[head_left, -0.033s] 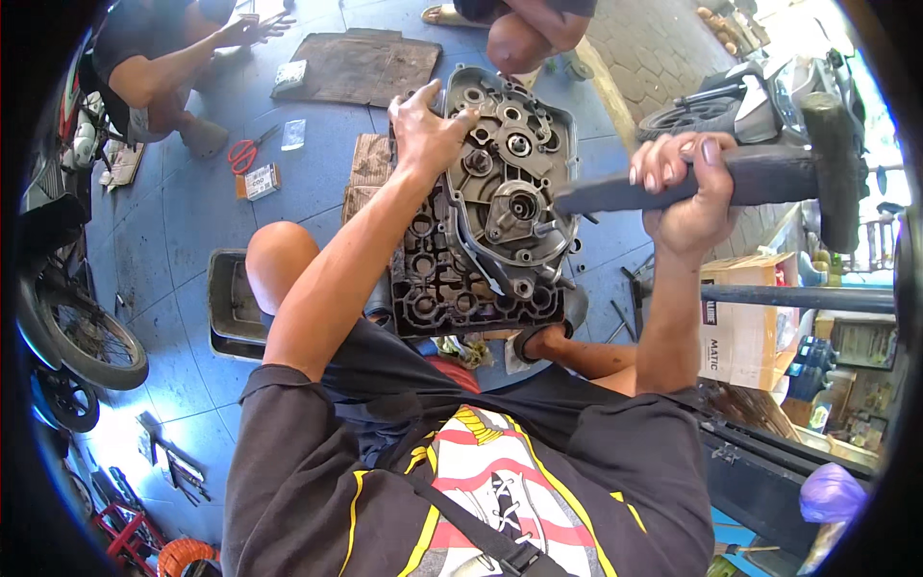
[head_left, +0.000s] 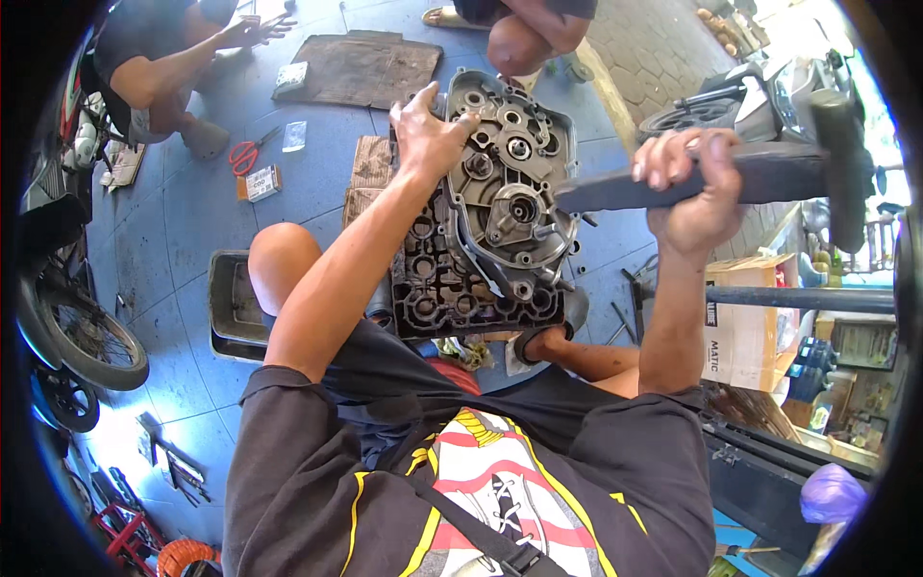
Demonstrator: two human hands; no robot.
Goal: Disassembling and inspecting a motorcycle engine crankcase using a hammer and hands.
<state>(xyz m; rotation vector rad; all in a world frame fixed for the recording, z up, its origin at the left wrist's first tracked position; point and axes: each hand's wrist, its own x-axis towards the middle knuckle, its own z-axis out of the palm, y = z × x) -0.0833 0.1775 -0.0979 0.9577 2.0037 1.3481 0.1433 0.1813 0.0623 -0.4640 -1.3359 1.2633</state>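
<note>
The engine case stands on the blue floor between the person's knees, at about twelve o'clock from the chest. Its top edge is gripped by the left hand, fingers curled over the rim. The right hand, at two o'clock, is closed tight around the handle of one hammer, whose head hangs at three o'clock, clear of the case. Open floor lies at ten o'clock, up to one pair of red scissors; a grey tray sits at nine o'clock beside the knee. Two other people crouch at the top edge. One cardboard box stands at three o'clock, possibly touching a steel bar. Both hands and the hammer sit where they were in the earlier frame.
</note>
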